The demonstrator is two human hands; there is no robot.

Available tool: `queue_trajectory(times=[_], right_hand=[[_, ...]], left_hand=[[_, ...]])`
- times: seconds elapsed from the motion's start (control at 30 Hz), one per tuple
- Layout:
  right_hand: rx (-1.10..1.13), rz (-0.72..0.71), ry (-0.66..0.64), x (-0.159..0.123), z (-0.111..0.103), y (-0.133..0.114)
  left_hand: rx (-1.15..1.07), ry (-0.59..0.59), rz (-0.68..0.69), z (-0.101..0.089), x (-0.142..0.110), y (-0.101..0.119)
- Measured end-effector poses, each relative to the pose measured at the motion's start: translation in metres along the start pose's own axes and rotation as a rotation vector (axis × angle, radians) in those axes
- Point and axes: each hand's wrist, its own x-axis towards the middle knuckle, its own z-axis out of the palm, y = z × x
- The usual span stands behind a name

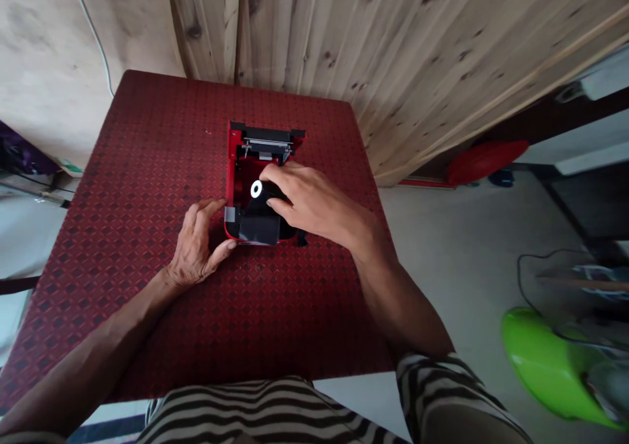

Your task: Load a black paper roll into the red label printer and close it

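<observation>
A small red-and-black label printer stands on the table with its lid tipped up at the back. My right hand reaches over its right side, thumb and fingers closed around a black paper roll with a white core end. The roll sits tilted in or just above the bay; its lower part is hidden. From it, a dark strip runs over the printer's front edge. At the front left corner, my left hand grips the printer, fingers against the side and thumb at the front.
The red patterned table meets a plank wall at the back. To the right on the floor are a bright green plastic object and a cable. A red round object is farther back.
</observation>
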Motion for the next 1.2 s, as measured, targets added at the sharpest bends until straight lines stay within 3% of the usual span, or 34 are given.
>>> queue_trajectory(times=[0.2,0.8,0.93,1.07,1.2], right_hand=[[-0.164,0.065,-0.057,0.016,0.013,-0.01],[-0.182,0.012,-0.191,0.048,0.028,0.002],[-0.139,0.022,-0.172,0.029,0.015,-0.008],[0.047,-0.039,-0.013,-0.01,0.005,-0.02],[0.109,-0.066,0.178,-0.036,0.017,-0.023]], left_hand=[[-0.004,-0.015,0.004,0.001,0.0,0.001],[-0.015,-0.012,0.012,-0.001,0.002,0.003],[-0.012,-0.012,0.001,0.0,0.002,0.003],[-0.025,-0.011,-0.004,0.0,-0.001,0.003],[-0.117,0.073,-0.073,-0.008,0.009,0.002]])
